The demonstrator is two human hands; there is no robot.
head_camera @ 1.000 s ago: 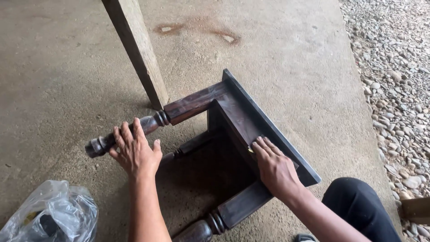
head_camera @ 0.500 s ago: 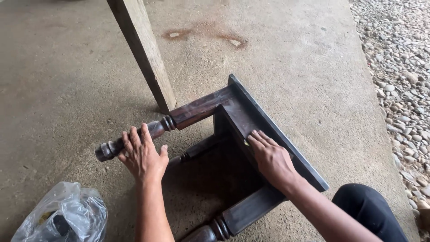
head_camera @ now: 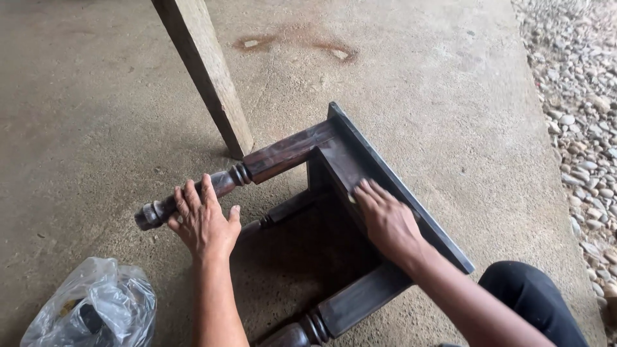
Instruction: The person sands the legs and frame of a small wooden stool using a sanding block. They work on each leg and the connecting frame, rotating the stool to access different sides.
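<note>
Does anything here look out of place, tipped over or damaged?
Yes. The dark wooden stool with turned legs lies on its side on the concrete floor, not upright. The left hand rests on one leg, the right hand on the frame under the seat. No breakage shows.

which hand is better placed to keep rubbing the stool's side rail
Right. The right hand lies flat on the dark stool's rail, while the left hand is off on the turned leg, likely steadying it.
</note>
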